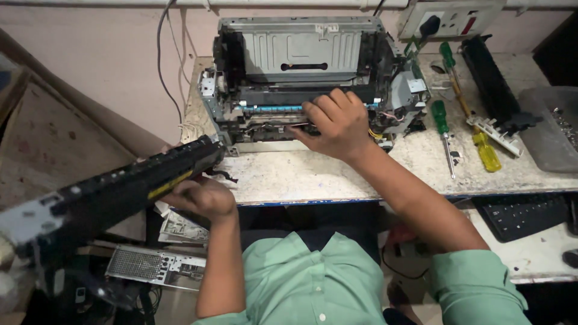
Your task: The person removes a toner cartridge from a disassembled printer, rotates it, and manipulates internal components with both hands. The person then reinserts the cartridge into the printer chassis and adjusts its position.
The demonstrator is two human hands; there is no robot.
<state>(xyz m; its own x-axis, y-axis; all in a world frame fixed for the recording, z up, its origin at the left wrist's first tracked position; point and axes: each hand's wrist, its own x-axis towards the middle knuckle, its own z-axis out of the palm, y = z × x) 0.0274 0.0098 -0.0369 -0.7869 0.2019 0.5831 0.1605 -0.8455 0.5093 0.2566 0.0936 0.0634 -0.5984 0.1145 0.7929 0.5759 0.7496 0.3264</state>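
Nearest the camera, the left hand [201, 198] curls from below around a long black printer assembly [114, 192], fingers wrapped under it and knuckles up, forearm rising straight from the green shirt. The assembly slants from the table's [301, 177] front edge down to the left, off the bench; a narrow yellow label strip [170, 184] runs along its side, its print too small to make out. Its lower end is blurred and cut by the picture's left edge.

Under it lie a perforated metal plate [153, 265] and other parts on the floor, dim and hard to tell apart.

Farther on, the right arm reaches diagonally across the table. The right hand [334, 120] rests palm down on the front of the opened printer [307, 78], fingers bent and close together, thumb pointing left along the frame. Whether the fingertips pinch anything inside is hidden by the hand itself.

The printer sits covers off at the back of the table, a blue strip [271, 109] crossing its middle.

To its right lie 2 green-handled screwdrivers [442, 120], a yellow-handled one [486, 151] and a black part [494, 84]. A black keyboard [524, 215] sits lower right, partly cut off. On the wall behind, a white socket board [451, 18] holds 1 black plug.
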